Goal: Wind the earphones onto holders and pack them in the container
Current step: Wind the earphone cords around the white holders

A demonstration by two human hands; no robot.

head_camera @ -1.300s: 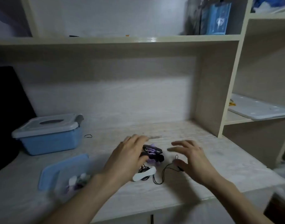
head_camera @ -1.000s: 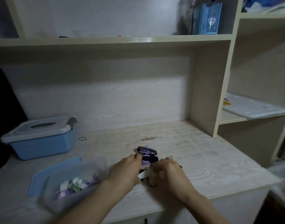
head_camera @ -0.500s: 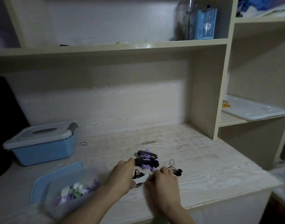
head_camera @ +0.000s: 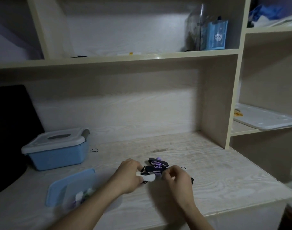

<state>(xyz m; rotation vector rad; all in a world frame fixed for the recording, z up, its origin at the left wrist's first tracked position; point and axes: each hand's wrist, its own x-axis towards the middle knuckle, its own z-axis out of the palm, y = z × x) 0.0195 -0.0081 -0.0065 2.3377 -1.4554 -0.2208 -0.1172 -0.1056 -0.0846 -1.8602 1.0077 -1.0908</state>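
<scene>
Between two hands, a white holder lies lengthwise left to right, just above the worktop. Left hand grips its left end; right hand pinches black earphone cord beside it, both palms down.

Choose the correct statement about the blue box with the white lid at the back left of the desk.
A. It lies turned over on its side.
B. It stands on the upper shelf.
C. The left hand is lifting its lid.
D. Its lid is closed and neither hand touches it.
D: the blue box stands upright on the desk with its white lid on, while the left hand and right hand work together at the white holder in front.
</scene>
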